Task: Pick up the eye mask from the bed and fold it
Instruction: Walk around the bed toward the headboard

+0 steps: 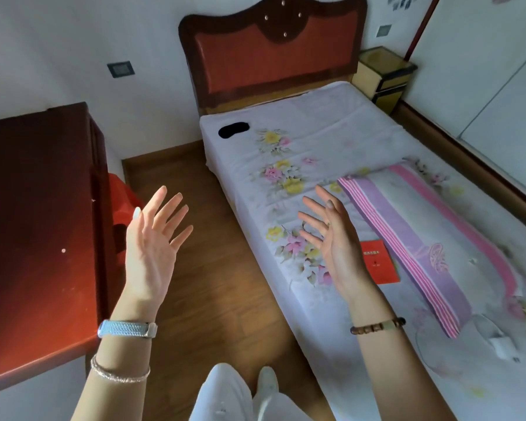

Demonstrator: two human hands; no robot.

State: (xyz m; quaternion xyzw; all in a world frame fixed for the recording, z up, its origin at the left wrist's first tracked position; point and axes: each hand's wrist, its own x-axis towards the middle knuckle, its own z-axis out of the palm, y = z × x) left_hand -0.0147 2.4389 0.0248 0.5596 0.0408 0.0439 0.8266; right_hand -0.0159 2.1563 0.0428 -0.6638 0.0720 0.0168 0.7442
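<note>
With the bed (331,138) as the anchor: well off its left side stands a dark red wooden table (37,226), with a red plastic stool (125,199) between table and bed. The left hand (152,238) hangs over the wooden floor just left of the mattress edge, fingers spread, holding nothing. The black eye mask (234,129) lies flat at the bed's head-end left corner, close to the edge and well apart from both hands. The right hand (331,235) is raised above the bed's near half, also spread and empty. Right of it, a red booklet (379,261) rests on the floral sheet beside a striped pillow (431,238).

Nothing is grasped yet. The mask sits so near the mattress edge that a careless swipe could likely push it onto the floor; a pinch catching sheet along with fabric may drag the bedding.
</note>
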